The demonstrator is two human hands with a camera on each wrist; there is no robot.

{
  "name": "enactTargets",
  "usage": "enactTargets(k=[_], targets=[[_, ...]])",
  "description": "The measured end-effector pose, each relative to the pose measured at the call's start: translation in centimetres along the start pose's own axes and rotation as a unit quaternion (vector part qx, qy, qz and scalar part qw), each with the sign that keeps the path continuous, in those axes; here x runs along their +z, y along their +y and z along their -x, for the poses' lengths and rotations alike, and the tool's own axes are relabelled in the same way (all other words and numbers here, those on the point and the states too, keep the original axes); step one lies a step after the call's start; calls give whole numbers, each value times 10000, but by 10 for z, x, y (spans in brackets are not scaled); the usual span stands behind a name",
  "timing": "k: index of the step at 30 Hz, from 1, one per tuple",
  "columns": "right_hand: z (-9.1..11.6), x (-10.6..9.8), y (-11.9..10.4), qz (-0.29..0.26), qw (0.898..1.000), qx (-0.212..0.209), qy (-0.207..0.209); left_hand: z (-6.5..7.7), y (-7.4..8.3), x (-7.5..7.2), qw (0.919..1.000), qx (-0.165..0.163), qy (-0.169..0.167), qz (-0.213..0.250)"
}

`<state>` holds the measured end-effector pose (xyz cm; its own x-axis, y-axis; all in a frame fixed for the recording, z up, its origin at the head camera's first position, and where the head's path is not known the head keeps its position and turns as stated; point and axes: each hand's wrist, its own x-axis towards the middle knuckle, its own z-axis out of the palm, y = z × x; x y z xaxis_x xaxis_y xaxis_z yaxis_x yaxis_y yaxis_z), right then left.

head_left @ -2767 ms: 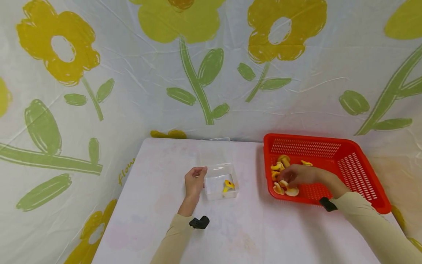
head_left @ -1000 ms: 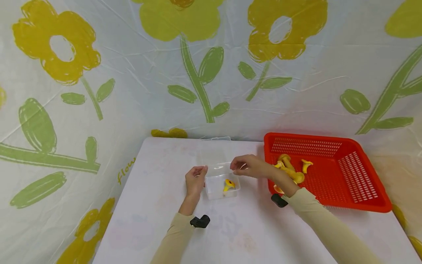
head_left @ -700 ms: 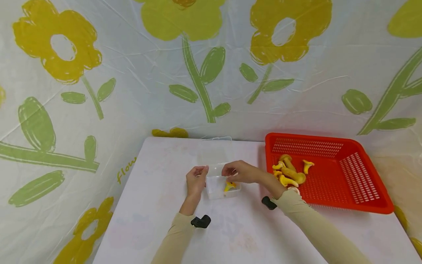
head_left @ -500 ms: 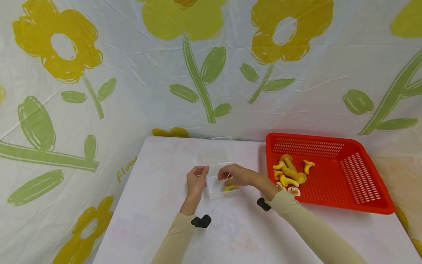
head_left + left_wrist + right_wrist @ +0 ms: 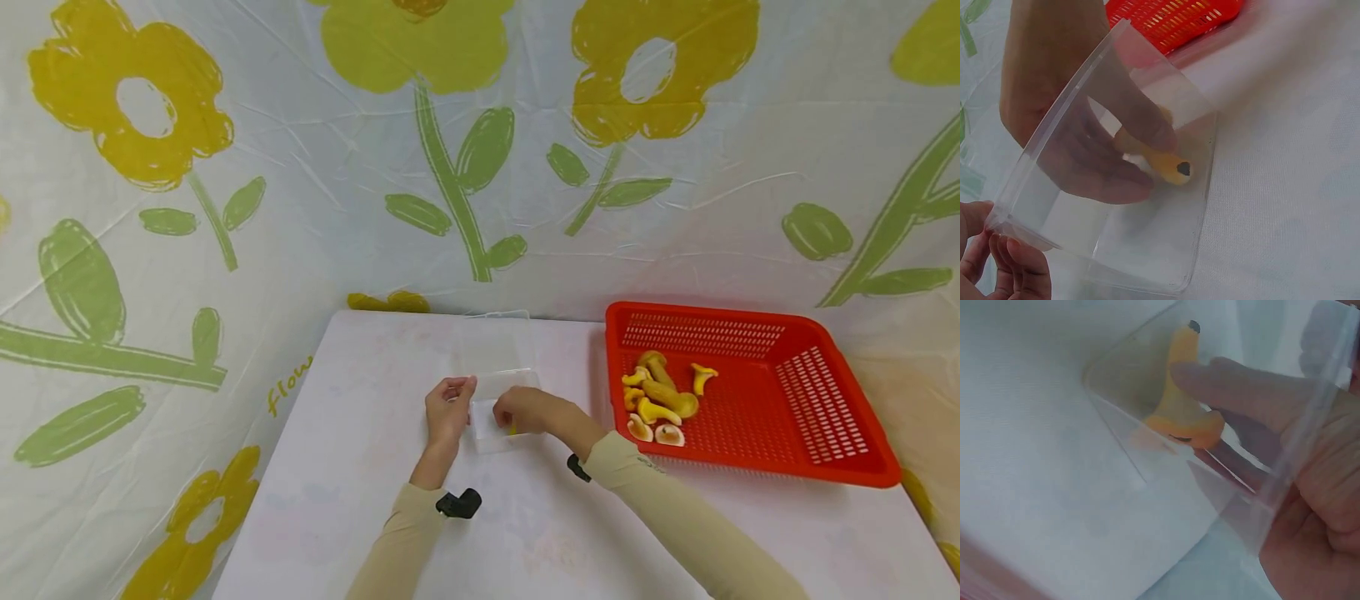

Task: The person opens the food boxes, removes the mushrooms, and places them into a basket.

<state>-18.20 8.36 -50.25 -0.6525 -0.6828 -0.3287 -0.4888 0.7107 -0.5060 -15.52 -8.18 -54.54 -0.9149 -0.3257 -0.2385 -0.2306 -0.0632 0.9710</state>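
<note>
A clear plastic box stands mid-table with its hinged lid folded back toward the wall. At its left rim, my left hand pinches the edge between thumb and fingers. My right hand reaches down inside from the right. Through the box wall in the left wrist view, its thumb and fingers close around a yellow chanterelle mushroom with a dark stem end. The right wrist view shows the thumb pressed on the stem of this mushroom, its wider cap lower down. From the head view, the right hand hides most of it.
A red perforated basket stands to the right. Several yellow and brownish mushrooms lie along its left side, with two pale cut pieces near the front wall. A flower-print cloth hangs behind the white table.
My right hand has moved left from the red basket to the box and lowered into it, coming around the mushroom there. The left hand keeps its hold on the rim.
</note>
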Motion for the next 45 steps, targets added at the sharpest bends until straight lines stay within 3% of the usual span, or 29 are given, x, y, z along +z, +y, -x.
enactTargets(k=[6, 11, 18, 31, 40, 45], targets=[[-1, 4, -2, 205, 9993, 292, -73, 2, 0, 0, 10000, 37, -6, 20], [1, 1, -3, 193, 9996, 153, -133, 3, 0, 1, 10000, 22, -28, -14], [6, -9, 4, -535, 9974, -479, 74, 3, -1, 1, 9999, 36, 7, -149], [34, -37, 21, -1679, 9785, -964, 712, -2, 0, 1, 9999, 152, 50, 34], [59, -52, 42, -2254, 9628, -942, 1157, -1, 1, 0, 9999, 73, 73, -84], [78, -61, 53, -2386, 9591, -705, 1352, 1, -1, 1, 9999, 69, 64, -101]])
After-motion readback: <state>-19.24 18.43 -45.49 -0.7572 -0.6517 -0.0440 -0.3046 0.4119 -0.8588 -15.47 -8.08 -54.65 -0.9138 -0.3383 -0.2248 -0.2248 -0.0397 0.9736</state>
